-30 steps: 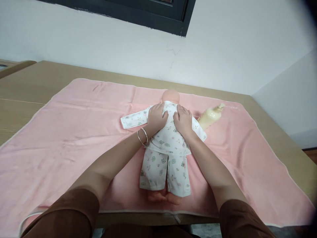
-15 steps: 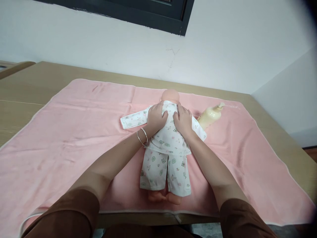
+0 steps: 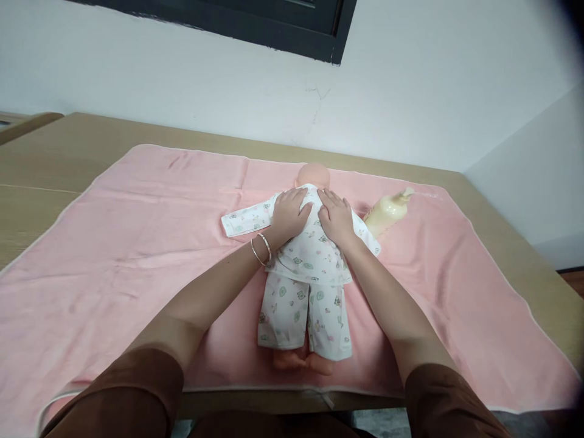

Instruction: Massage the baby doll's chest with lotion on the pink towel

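Observation:
A baby doll [image 3: 314,261] in white patterned pyjamas lies on a pink blanket [image 3: 150,243], its bald head away from me and its feet toward me. It appears to be face down. Flat on the left side of its upper back rests my left hand [image 3: 292,214], fingers stretched out, with two bracelets at the wrist. My right hand [image 3: 336,216] lies flat on the right side of the upper back, fingers extended. The thumbs point toward each other with a strip of shirt between them. One sleeve of the doll stretches out to the left.
A pale yellow pump bottle [image 3: 387,213] lies tilted on the blanket, right of the doll. Beneath the blanket is a wooden table [image 3: 104,131] whose far edge meets a white wall [image 3: 255,91]. A dark frame [image 3: 292,30] is on the wall.
My fingers have shifted slightly and lie flatter across the doll's upper back, turned a little inward. The doll and the bottle stay in place.

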Motion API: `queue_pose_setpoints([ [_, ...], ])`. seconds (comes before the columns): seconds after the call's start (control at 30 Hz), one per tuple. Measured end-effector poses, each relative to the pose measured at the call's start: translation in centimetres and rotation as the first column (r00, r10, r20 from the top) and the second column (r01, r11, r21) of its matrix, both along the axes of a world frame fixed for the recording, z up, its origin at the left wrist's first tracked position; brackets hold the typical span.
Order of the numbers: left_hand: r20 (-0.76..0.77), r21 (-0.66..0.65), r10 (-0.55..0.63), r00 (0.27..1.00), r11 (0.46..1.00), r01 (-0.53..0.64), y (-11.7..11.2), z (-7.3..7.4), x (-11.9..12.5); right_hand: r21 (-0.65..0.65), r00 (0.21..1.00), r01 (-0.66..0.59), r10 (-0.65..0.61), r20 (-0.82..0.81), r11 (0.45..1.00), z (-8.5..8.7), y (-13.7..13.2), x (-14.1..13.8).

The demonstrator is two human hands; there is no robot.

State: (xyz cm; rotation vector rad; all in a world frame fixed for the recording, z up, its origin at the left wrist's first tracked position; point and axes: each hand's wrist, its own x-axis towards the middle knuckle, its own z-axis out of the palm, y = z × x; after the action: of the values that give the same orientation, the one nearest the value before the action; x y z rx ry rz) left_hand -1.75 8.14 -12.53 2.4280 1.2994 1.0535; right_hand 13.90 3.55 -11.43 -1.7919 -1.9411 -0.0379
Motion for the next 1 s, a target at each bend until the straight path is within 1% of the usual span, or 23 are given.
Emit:
queue_pose_setpoints([
  [0.1, -0.018, 0.004, -0.032, 0.999, 0.999, 0.032, 0.1, 0.0, -0.1, 0.05, 1.0, 0.003, -0.002, -0.017, 0.999, -0.4, 0.0, -0.1],
  [0.17, -0.022, 0.034, -0.029, 0.999, 0.999, 0.03, 0.1, -0.1, -0.1, 0.131, 1.0, -0.001, 0.005, -0.025, 0.991, -0.8, -0.1, -0.1],
  [0.27, -0.011, 0.104, -0.02, 1.0, 0.994, 0.021, -0.3, -0.2, -0.1, 0.278, 1.0, -0.003, 0.009, -0.02, 0.961, -1.3, -0.4, -0.2],
  [0.33, 0.0, 0.136, -0.006, 1.0, 0.991, 0.006, -0.6, -0.3, -0.1, 0.326, 1.0, 0.011, -0.007, -0.013, 0.945, -1.4, -0.6, -0.3],
  [0.4, 0.01, 0.14, 0.016, 1.0, 0.99, -0.017, -0.7, -0.4, 0.0, 0.316, 0.999, 0.033, -0.032, -0.008, 0.948, -1.4, -0.7, -0.4],
  [0.5, 0.023, 0.089, 0.02, 1.0, 0.996, -0.022, -0.5, -0.3, 0.0, 0.226, 0.998, 0.068, -0.065, -0.022, 0.972, -1.1, -0.6, -0.4],
  [0.6, 0.012, 0.03, 0.004, 1.0, 1.0, -0.004, 0.0, -0.2, 0.1, 0.114, 0.998, 0.044, -0.04, -0.04, 0.993, -0.8, -0.3, -0.2],
  [0.67, -0.001, 0.026, 0.001, 1.0, 1.0, -0.001, 0.1, -0.2, 0.1, 0.079, 0.999, 0.009, -0.005, -0.045, 0.997, -0.8, -0.2, -0.1],
  [0.77, 0.003, 0.064, -0.006, 1.0, 0.998, 0.005, -0.1, -0.2, 0.0, 0.123, 0.999, -0.021, 0.027, -0.047, 0.992, -1.0, -0.3, 0.0],
  [0.9, 0.031, 0.126, 0.013, 0.999, 0.992, -0.017, -0.7, -0.4, -0.2, 0.216, 0.999, -0.014, 0.023, -0.04, 0.976, -1.5, -0.7, -0.1],
  [1.0, 0.051, 0.121, 0.039, 0.998, 0.992, -0.045, -0.8, -0.4, -0.1, 0.221, 0.998, 0.007, 0.006, -0.06, 0.975, -1.5, -0.7, -0.1],
])
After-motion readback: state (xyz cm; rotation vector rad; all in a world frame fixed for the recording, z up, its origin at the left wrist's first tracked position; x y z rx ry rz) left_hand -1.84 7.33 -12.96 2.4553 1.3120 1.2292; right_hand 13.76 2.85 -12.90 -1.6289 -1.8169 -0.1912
